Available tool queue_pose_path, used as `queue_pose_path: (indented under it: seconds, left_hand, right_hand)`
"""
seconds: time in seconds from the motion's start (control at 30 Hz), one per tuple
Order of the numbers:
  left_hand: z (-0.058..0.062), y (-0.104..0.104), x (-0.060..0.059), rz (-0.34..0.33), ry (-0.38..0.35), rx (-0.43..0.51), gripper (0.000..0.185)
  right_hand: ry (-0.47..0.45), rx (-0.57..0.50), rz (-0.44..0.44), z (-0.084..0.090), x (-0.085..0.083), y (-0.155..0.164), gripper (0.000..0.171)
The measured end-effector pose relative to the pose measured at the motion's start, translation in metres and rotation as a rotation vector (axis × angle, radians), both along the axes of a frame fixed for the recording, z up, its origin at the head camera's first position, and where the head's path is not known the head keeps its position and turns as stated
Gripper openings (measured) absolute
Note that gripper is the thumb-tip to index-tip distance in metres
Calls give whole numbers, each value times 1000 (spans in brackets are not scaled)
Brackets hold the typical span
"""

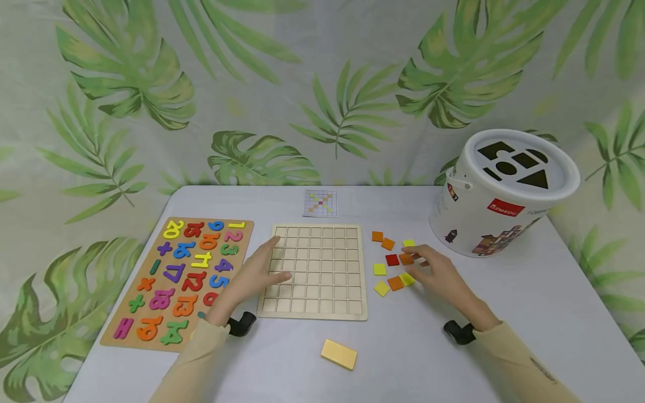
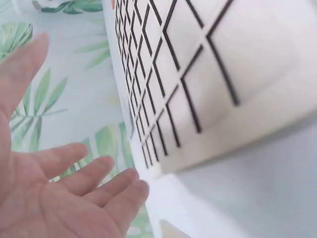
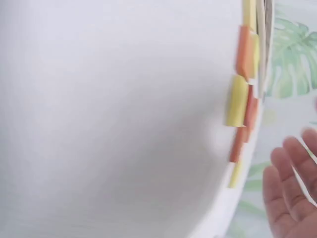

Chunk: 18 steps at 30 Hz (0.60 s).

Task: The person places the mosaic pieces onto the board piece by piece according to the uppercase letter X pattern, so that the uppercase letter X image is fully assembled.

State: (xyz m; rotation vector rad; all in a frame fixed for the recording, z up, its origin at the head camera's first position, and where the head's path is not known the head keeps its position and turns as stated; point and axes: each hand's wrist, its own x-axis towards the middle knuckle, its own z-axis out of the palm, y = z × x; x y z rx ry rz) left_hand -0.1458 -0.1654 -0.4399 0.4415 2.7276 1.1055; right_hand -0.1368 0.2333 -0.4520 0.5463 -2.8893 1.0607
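A pale wooden board with a square grid (image 1: 316, 272) lies in the middle of the table. My left hand (image 1: 252, 277) is over its left side, thumb and fingers spread, holding nothing; in the left wrist view its fingers are loosely extended. Right of the board lie several loose square tiles: a red tile (image 1: 392, 259), orange tiles (image 1: 395, 284) and yellow tiles (image 1: 379, 270). My right hand (image 1: 439, 275) hovers over the right side of these tiles and partly covers some. In the right wrist view its fingers (image 3: 292, 183) look straight, apart from the tiles.
A number puzzle board (image 1: 143, 263) lies at the left, partly under the left forearm. A small card with a coloured grid pattern (image 1: 321, 203) is behind the grid board. Nearer me lies a yellow block (image 1: 339, 354). A white bucket (image 1: 463, 218) stands back right.
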Motion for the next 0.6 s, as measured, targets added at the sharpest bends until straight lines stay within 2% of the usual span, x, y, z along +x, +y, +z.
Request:
queue_pose_path:
  seconds: [0.1,0.2,0.33,0.6]
  left_hand:
    - [-7,-8,8,-13,-81,12,99]
    - [-17,-12,16,-38,-110,-8,106]
    - [-25,-14,23,-73,-83,-49,110]
    - [-29,-12,31,-72,-93,-86,112]
  right_hand:
    - [-78,-10,24,-8,4,5,36]
    - [-123,17,34,-16,6,10,34]
    - [-139,42,34,-19,7,11,30]
    - [-117,114,60,-17,5,9,27]
